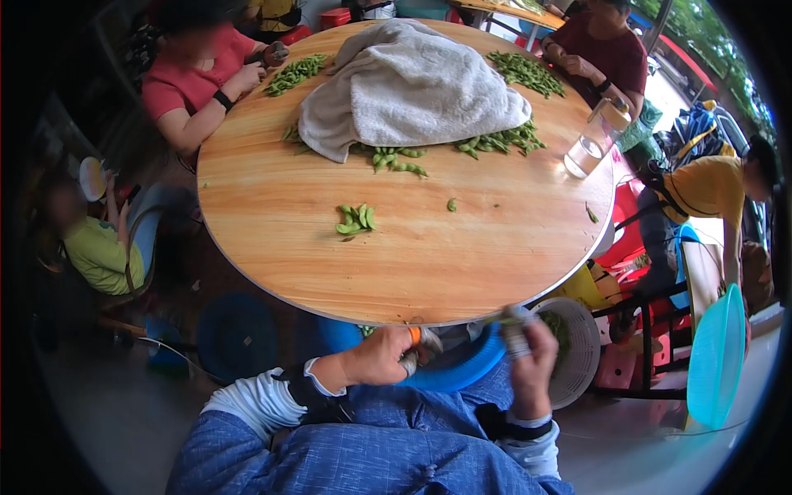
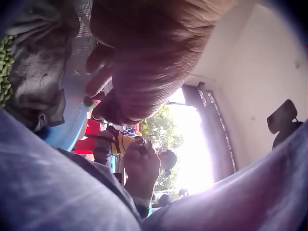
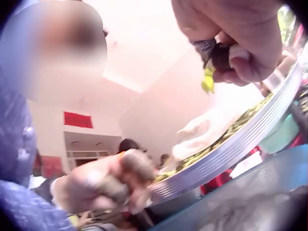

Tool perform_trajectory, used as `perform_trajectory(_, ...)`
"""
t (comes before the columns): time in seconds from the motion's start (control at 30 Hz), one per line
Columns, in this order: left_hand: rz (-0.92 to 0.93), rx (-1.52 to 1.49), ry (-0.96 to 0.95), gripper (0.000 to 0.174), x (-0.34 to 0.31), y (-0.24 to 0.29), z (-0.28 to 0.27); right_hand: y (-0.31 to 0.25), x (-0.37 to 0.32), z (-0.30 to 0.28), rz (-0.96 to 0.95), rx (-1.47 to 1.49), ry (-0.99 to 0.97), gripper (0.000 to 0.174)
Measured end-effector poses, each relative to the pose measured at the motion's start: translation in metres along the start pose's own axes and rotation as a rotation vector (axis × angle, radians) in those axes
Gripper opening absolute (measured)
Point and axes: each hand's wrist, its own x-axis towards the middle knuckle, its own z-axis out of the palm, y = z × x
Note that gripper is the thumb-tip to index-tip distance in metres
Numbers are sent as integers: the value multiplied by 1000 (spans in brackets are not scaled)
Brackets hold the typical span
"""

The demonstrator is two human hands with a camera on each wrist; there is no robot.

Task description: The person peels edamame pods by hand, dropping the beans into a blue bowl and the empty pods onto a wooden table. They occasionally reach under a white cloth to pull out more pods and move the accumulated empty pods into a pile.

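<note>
Counter: a round, pale wood-grain counter [image 1: 285, 247] with a thin light rim fills the middle of the scene.
Room: pale walls [image 3: 154, 96], a red rectangular sign [image 3: 78, 120], a grey floor [image 1: 606, 450]; a bright opening with green trees [image 1: 716, 58] lies on the right.
Cloth: one grey-white terry towel [image 1: 421, 87], draped over a heap at the far side, green pods showing beneath its near edge.
Green pods: two loose piles, one far left [image 1: 293, 76] and one far right [image 1: 528, 73]; one small overlapping cluster [image 1: 355, 219] nearer, left of centre; one lone pod [image 1: 451, 205] to its right.
Glass: one clear vessel holding liquid [image 1: 583, 155], at the right.
Containers: one blue plastic basket [image 1: 462, 371] below the near edge, one white perforated basket [image 1: 582, 351] to its right, one turquoise basket [image 1: 716, 359] further right.
People: four others seen plainly, two on each side.
Right hand [image 1: 533, 359]: pinching a yellow-green pod [image 3: 208, 81] at its fingertips.
Left hand [image 1: 379, 356]: above the blue basket, fingers bent; cannot tell whether it grips anything.
</note>
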Motion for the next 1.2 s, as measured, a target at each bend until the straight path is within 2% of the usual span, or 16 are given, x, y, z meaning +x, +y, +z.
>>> perform_trajectory(0.03,105,259,-45,25,-3,-3,-1,2,6,-21,77,130,196,12)
perform_trajectory(0.13,315,382,-66,33,-12,-14,7,44,14,-99,340,658,628,11)
perform_trajectory(0.23,269,228,-55,32,-18,-2,-2,42,8,-100,327,808,645,12)
perform_trajectory(0.33,263,67,23,26,-26,20,-25,12,15,-29,148,462,416,16)
perform_trajectory(0.4,188,-118,187,18,-34,29,-41,13,16,15,10,156,64,18)
perform_trajectory(0.43,100,-256,317,12,-39,32,-48,-9,15,45,119,160,-84,19)
perform_trajectory(0.47,53,-272,435,10,-39,39,-59,7,16,73,-89,42,-201,20)
perform_trajectory(0.5,5,-288,553,8,-37,46,-72,11,13,99,-150,24,-346,20)
perform_trajectory(0.57,2,3,697,10,-32,43,-94,-1,17,147,-316,-34,-568,18)
perform_trajectory(0.73,16,25,769,14,-10,5,-125,25,25,204,-522,-203,-616,18)
perform_trajectory(0.8,-11,136,740,17,-2,-8,-130,36,42,187,-494,-261,-560,16)
perform_trajectory(0.9,-155,327,648,18,13,-11,-130,38,76,125,-436,-338,-231,10)
perform_trajectory(0.93,-38,469,666,16,19,-17,-130,45,89,100,-485,-423,-125,10)
perform_trajectory(0.97,9,579,638,16,24,-16,-130,46,98,70,-311,-423,-86,11)
perform_trajectory(1.07,146,839,572,20,39,-12,-132,66,116,-11,-161,-263,84,14)
perform_trajectory(1.2,77,957,253,23,56,-22,-137,36,79,-39,-24,18,133,19)
